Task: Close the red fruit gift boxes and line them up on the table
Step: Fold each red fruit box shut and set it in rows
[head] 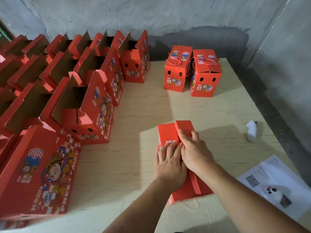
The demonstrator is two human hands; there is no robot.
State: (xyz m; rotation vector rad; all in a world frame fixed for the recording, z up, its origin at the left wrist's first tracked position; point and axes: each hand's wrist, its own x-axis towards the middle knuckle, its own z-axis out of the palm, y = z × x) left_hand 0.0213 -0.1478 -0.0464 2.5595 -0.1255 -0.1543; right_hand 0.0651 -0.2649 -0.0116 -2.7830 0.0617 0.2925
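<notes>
A red fruit gift box (170, 132) stands on the pale wooden table (138, 115) in front of me, its two top flaps folded nearly together. My left hand (170, 163) lies flat on the left flap and my right hand (195, 152) presses on the right flap, fingers straight, the two hands touching over the seam. Two closed boxes (176, 71) (206, 76) with red cord handles stand side by side at the far right of the table. Several open boxes (94, 105) with raised flaps fill the left side in rows.
A white spray bottle (252, 131) lies near the right edge. A printed sheet with a QR code (276, 179) lies at the right front, a small white device (273, 192) on it. A grey concrete wall runs behind and to the right of the table.
</notes>
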